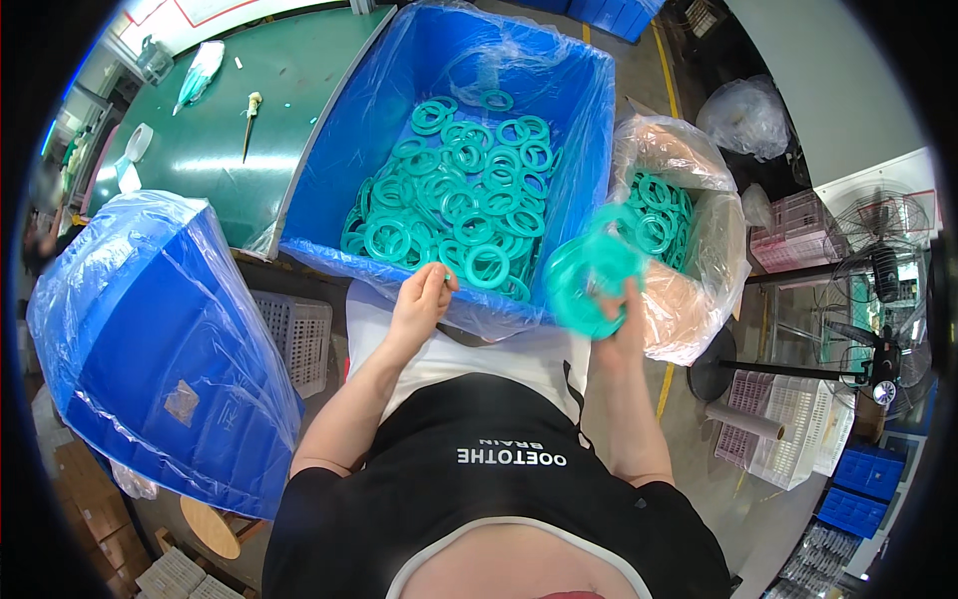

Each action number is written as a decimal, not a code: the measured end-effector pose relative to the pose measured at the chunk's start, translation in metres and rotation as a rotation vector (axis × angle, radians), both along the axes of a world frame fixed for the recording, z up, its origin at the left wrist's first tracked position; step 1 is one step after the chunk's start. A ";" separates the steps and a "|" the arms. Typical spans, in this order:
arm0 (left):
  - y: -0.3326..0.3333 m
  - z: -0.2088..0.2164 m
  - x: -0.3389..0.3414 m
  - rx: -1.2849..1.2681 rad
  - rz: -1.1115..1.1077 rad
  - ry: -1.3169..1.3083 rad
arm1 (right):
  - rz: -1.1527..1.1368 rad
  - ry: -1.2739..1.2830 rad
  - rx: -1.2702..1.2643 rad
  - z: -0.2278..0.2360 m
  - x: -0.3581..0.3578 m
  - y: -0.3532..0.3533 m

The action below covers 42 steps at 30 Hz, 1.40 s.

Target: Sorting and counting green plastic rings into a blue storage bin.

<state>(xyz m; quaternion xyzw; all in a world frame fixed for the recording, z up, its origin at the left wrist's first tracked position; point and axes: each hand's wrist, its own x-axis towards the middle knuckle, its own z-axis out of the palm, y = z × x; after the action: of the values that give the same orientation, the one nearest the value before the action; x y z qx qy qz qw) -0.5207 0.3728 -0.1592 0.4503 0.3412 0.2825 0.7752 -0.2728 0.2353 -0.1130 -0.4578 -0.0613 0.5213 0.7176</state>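
Looks like a factory workshop. Film-lined blue plastic bin (581, 120) of teal round rings (454, 190), green-topped bench (200, 130), yellow painted floor line (666, 72), black pedestal fan (884, 371), white plastic lattice crates (788, 439) show it.

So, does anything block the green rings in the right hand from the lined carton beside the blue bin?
Nothing visible does: the blurred green rings in the right hand overlap the left edge of the carton in view, and its clear plastic liner stands open.
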 end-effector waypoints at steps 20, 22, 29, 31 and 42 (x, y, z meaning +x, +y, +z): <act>-0.042 0.029 -0.013 -0.235 -0.238 -0.082 | 0.196 -0.456 -0.052 -0.006 -0.064 0.014; -0.041 0.025 -0.018 -0.239 -0.359 -0.138 | 0.234 -0.453 -0.030 -0.003 -0.064 0.013; -0.047 0.007 -0.009 0.530 -0.076 0.171 | 0.211 -0.476 -0.055 -0.007 -0.080 0.011; -0.044 0.036 -0.013 0.662 -0.136 0.583 | 0.216 -0.479 -0.033 -0.007 -0.081 0.008; -0.001 0.008 0.002 0.485 0.155 0.195 | -0.246 -0.135 0.039 0.002 -0.007 0.013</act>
<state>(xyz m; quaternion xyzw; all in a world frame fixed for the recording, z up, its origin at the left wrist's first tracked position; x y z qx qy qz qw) -0.5186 0.3721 -0.1511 0.6205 0.3699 0.3699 0.5842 -0.2798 0.2486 -0.1113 -0.4819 -0.0629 0.3962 0.7790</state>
